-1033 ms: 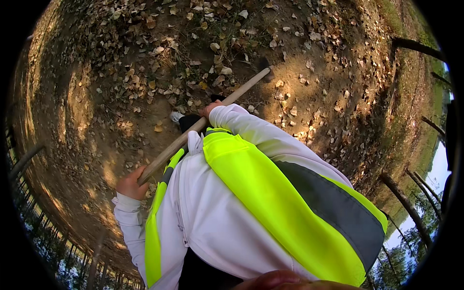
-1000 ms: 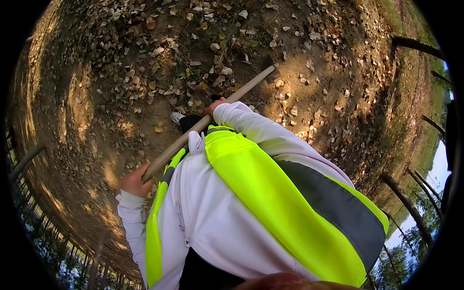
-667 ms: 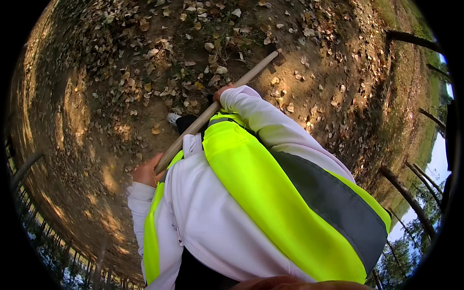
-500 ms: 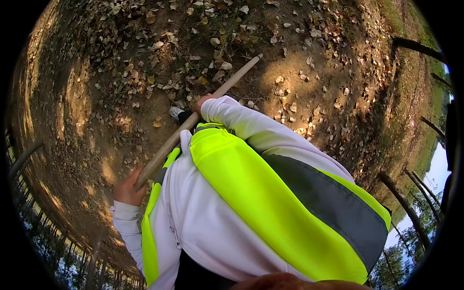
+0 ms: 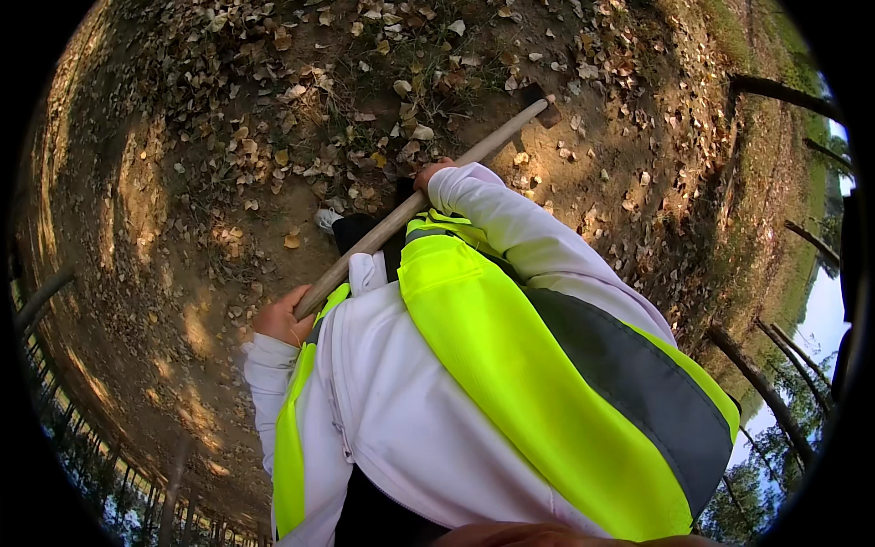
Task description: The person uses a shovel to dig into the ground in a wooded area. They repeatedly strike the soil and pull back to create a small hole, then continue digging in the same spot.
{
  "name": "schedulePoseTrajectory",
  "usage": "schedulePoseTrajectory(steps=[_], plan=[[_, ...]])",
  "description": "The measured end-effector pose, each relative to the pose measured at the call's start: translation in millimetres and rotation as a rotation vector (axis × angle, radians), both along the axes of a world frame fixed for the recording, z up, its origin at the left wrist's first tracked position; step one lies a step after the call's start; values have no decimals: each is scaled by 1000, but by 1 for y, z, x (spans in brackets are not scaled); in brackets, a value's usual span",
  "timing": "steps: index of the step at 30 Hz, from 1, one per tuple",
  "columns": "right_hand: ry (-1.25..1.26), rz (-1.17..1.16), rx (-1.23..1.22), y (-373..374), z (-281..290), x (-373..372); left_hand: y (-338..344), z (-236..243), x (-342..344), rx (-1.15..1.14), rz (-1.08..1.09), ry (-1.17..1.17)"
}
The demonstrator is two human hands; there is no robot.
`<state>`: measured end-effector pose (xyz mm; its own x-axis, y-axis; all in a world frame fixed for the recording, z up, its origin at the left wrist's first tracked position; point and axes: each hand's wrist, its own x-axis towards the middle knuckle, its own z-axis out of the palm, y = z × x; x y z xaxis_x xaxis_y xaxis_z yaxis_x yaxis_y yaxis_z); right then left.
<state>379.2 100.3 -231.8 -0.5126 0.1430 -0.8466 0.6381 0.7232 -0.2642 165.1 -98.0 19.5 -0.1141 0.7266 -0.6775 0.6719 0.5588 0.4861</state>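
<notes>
Slanting across in front of my body is a hoe-like tool (image 5: 497,139) with a long, pale wooden handle. A small dark metal head (image 5: 550,113) sits at its far end, just above or against the ground; its exact shape is hard to make out. My left hand (image 5: 281,316) is wrapped round the near end of the handle, beside my left hip. Farther up the handle, my right hand (image 5: 431,173) is closed round it, partly hidden by its white sleeve.
Bare brown soil (image 5: 196,264) is scattered with dry leaves (image 5: 401,88) and some grass. One white shoe (image 5: 328,219) shows beyond the handle at my feet. Tree trunks (image 5: 761,378) stand to the right, more along the lower left. I wear a yellow-green vest (image 5: 510,365).
Both hands and the handle have shifted right, with the far end also reaching farther away. The dark metal head now shows, where only the handle's tip was visible before.
</notes>
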Motion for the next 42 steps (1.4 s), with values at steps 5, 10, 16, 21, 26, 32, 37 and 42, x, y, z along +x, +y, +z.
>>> schedulePoseTrajectory(steps=[5,10,16,21,26,32,37,42], plan=[[17,-85,128,5,36,0,-7,-19,4,82,55,-90],[195,-72,19,-49,43,-41,-18,42,-15,-24,-77,172],[231,-125,-58,-55,59,-51,-24,53,-19,0,-83,263],[63,-26,-37,-27,51,-30,-17,26,-11,-6,-20,132],[-12,-5,21,-2,14,-10,-2,7,10,-6,-60,95],[188,19,78,-51,54,-59,-30,52,-17,-85,23,160],[313,-41,-71,-72,66,-82,-43,79,-33,-68,-7,288],[55,-51,-173,-47,69,-70,-38,55,-29,28,9,185]])
